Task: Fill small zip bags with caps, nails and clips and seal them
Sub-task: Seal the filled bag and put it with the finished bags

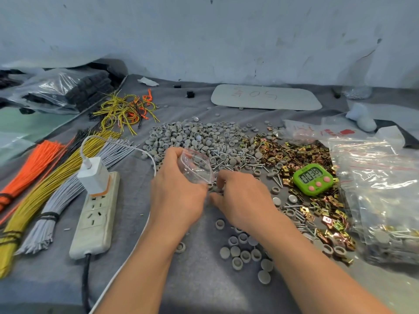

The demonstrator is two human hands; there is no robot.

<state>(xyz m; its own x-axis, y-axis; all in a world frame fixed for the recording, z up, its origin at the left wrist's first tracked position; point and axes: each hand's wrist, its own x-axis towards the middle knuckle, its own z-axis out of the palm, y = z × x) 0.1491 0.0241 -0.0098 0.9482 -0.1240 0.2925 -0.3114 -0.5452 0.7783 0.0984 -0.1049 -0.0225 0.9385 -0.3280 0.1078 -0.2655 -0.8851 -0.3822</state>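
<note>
Grey cloth covers the whole work surface. Largest item on it: a heap of filled bags, directly right of the timer, their contents of caps, nails and clips showing through the clear film. Bundled wires in orange, yellow and grey lie far left of the timer. A broad pile of grey caps sits left of and beyond the timer; a smaller scatter of the same caps lies nearer the person than the timer. Brass-coloured clips are spread around and under the timer. A pale board with faint red writing lies well beyond the timer. A strip with a white charger plugged in lies well left of the timer. Nails are mixed into the cap pile's near edge, left of the timer. Left hand, left of the timer: fingers and thumb curled round the zip bag, holding it off the cloth with the mouth spread open. The bag is small, clear and glossy, with a thin red line along its rim; a few grey caps show inside or through it, which of the two cannot be told. Right hand, just left of the timer: knuckles up, fingers curled down onto the cloth just beside the bag's mouth; fingertips hidden, so whether it has hold of anything cannot be told. The green timer reads 00:38.
</note>
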